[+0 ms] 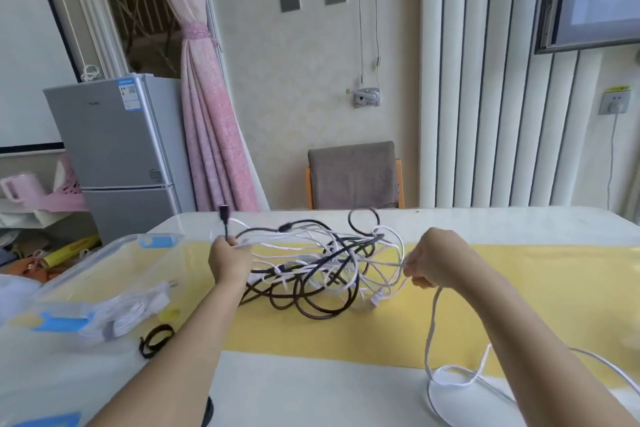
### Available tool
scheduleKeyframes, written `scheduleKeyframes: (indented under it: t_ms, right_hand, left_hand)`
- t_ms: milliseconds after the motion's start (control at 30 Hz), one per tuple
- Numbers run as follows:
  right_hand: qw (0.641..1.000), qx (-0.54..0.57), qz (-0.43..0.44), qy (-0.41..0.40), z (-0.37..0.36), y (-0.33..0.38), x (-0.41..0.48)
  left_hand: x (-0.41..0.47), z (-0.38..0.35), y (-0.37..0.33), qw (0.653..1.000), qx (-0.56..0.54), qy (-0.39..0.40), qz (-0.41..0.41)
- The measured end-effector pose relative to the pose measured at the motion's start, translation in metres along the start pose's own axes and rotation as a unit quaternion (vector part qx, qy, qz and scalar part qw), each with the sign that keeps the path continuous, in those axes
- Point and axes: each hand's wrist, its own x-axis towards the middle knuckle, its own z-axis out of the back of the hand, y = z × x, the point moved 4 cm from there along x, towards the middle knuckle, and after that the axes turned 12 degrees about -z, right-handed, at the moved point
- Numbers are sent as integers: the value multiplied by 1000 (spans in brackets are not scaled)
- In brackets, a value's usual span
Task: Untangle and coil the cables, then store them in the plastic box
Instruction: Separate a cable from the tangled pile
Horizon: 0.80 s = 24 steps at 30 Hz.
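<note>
At the far left, the clear plastic box (114, 246) was cut off by the frame's edge and blurred, and a coiled white cable (131, 317) could only vaguely be made out inside it. Nearer the middle, a black cable end (224, 218) was gripped in the curled fingers of the left hand (230, 258), beside the black-and-white tangle (322, 263) heaped on the yellow runner (519, 288), where single strands could not be followed. To the right, a white lead (433, 322) was pinched by the right hand (436, 260) and trailed down to loops cut off at the lower edge.
</note>
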Motion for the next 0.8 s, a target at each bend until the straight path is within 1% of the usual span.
scheduleKeyframes:
  t_ms: [67,100,133,167,200,233,267,300,333,367,400,433,467,500,533,600,633,667,700,767,800]
  right_hand:
    - [991,-66,-1,113,-3,-6,-4]
    - [986,-80,19,145,-4,-8,-7]
    - [982,-83,43,162,-4,-7,-9]
    - [979,-86,66,174,-5,-5,-12]
    - [975,-91,84,185,-6,-2,-15]
    - [970,-100,97,198,-8,-1,-19]
    - [965,-116,108,210,-9,3,-22]
    - [958,-141,120,221,-11,6,-25]
    - [949,-172,135,228,-12,10,-29]
    - [940,-203,149,232,-14,12,-31]
    - [933,-227,160,228,-13,15,-35]
    - [931,-239,166,219,-13,17,-36]
    - [934,-234,170,210,-11,19,-37]
    - [941,-212,169,201,-8,21,-37]
    - [949,-187,168,193,-5,23,-38]
    - [954,-171,169,179,0,23,-40]
    - [954,-176,172,172,1,22,-41]
    - [956,-175,174,160,2,21,-41]
    - [960,-165,171,147,5,17,-40]
    - [972,-117,165,120,12,12,-37]
    - [976,-94,168,106,17,10,-36]
  left_hand:
    - [-2,-9,-1,989,63,132,-28]
    - [-5,-11,-4,972,91,213,-36]
    - [-8,-11,-11,950,117,288,-38]
    - [-13,-8,-20,919,160,359,-29]
    - [-18,-1,-32,882,225,412,-27]
    - [-22,7,-45,844,308,437,-38]
    - [-22,16,-58,807,393,436,-70]
    - [-25,25,-73,776,463,413,-113]
    - [-29,33,-89,767,493,381,-154]
    - [-38,37,-103,776,484,359,-186]
    - [-51,38,-115,797,437,361,-207]
    - [-71,33,-126,816,370,386,-223]
    - [-93,26,-135,825,307,409,-242]
    - [-117,15,-141,822,267,419,-279]
    - [-139,1,-143,806,249,425,-327]
    - [-166,-29,-132,772,223,422,-419]
    - [-168,-42,-124,768,206,410,-447]
    - [-160,-50,-116,775,187,396,-455]
    - [-146,-55,-108,793,162,382,-446]
    - [-112,-56,-97,837,118,361,-395]
    - [-96,-56,-92,851,108,352,-375]
